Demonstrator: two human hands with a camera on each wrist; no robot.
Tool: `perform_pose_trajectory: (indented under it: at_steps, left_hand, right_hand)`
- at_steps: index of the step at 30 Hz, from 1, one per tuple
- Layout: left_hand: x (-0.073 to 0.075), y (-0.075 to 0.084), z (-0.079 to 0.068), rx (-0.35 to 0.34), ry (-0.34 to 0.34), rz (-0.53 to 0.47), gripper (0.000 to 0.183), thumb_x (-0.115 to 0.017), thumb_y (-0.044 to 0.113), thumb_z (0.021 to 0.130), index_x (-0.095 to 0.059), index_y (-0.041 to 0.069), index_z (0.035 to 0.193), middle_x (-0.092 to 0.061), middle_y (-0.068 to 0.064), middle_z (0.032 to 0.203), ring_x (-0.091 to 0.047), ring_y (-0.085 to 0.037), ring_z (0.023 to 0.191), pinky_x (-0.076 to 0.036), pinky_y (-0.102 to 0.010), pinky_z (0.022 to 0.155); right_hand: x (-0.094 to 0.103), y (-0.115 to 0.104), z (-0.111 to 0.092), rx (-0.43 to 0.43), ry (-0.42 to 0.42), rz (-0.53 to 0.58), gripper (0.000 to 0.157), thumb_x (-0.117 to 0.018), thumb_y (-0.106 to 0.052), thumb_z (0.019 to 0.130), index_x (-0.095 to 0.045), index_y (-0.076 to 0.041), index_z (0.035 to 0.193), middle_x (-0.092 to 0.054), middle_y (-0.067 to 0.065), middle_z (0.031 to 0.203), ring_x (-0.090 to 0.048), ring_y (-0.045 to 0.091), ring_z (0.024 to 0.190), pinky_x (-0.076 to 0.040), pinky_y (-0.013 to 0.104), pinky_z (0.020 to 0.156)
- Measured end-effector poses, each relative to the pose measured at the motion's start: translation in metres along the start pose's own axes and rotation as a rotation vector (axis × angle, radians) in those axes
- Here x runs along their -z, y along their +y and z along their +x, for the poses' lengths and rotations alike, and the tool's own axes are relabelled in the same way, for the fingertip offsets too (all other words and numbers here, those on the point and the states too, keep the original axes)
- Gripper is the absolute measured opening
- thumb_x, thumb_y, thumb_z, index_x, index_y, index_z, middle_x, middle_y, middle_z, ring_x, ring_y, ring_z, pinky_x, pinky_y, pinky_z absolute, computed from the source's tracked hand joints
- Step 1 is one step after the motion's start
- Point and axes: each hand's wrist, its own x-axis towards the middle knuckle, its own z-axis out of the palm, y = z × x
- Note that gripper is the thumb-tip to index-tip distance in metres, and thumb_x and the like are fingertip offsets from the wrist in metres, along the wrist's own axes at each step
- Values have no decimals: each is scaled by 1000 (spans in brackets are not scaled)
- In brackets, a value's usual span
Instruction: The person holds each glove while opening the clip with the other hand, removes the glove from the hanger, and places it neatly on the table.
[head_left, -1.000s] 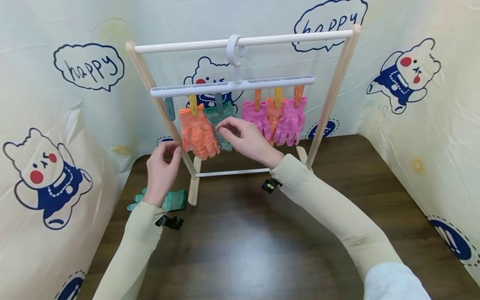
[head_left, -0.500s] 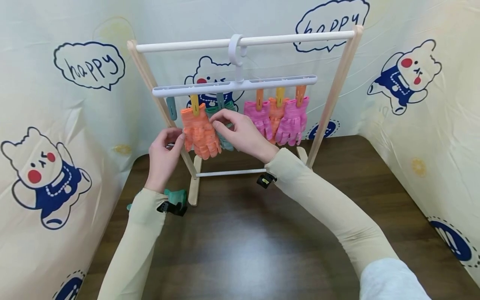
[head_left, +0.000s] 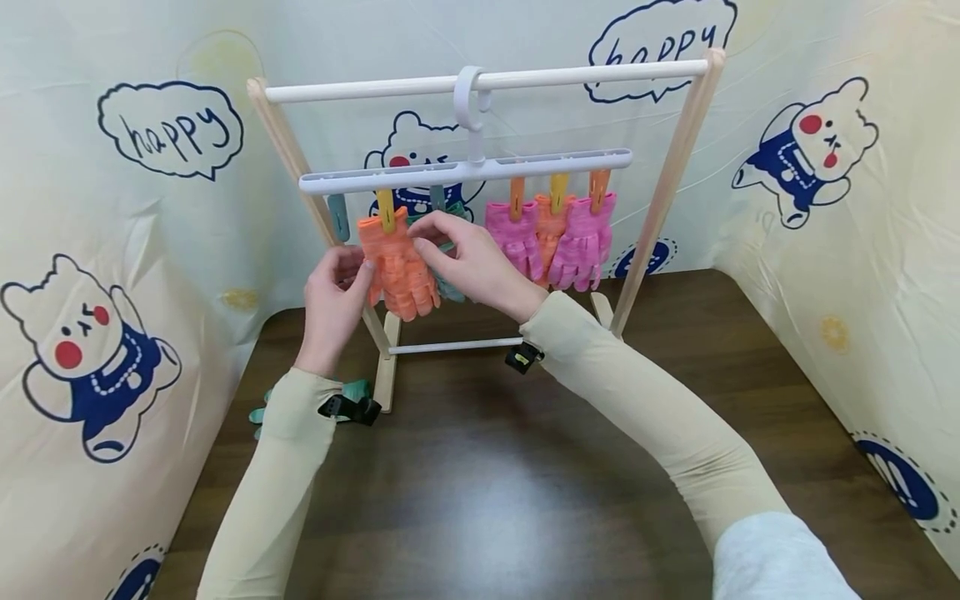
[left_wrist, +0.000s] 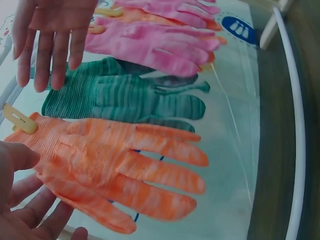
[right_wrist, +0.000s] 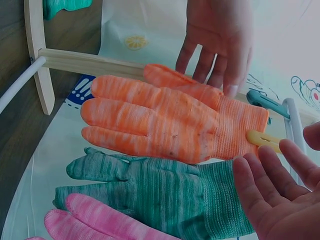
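Note:
An orange knit glove hangs by a yellow clothespin from a white hanger. My left hand is at the glove's left edge; in the left wrist view the thumb lies over the cuff and the loosely spread fingers are partly behind the glove. On the other side, my right hand hovers by the cuff, fingers fairly straight and near the clothespin in the right wrist view. Behind it hangs a green glove, largely hidden by the right hand in the head view.
Two pink gloves and another orange glove hang at the right. A teal clothespin at the left end holds nothing. The wooden rack stands on a dark table. A green glove lies behind the left forearm.
My left hand has moved up and right to the orange glove's edge. My right hand has shifted left, from before the green glove to the orange glove's right edge.

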Motion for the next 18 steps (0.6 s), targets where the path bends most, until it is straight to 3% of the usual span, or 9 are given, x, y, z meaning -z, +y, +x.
perform_pose_trajectory:
  at_steps: [6, 12, 18]
  left_hand:
    - [-3, 3, 2, 38, -12, -91, 42, -63, 30, 103, -63, -1, 131, -66, -9, 114, -61, -12, 100, -50, -24, 93]
    - [-4, 6, 2, 74, -85, -151, 46, -63, 33, 104, -62, 1, 138, -65, -4, 116, -60, -13, 107, -51, -26, 97]
    - [0, 5, 1, 133, -132, -212, 50, -61, 39, 105, -60, 3, 141, -65, 2, 115, -58, -13, 105, -49, -26, 90]
  right_hand:
    - [-2, -3, 1, -5, -6, 12, 30, -54, -20, 109, -62, -6, 135, -66, 8, 132, -63, 17, 113, -53, 28, 95]
    - [-3, -4, 2, 5, -11, 17, 30, -54, -20, 109, -62, -6, 134, -65, 7, 134, -63, 19, 114, -53, 28, 95]
    - [-6, -6, 3, 20, -10, 12, 29, -54, -19, 109, -61, -5, 134, -65, 8, 132, -63, 18, 115, -52, 27, 97]
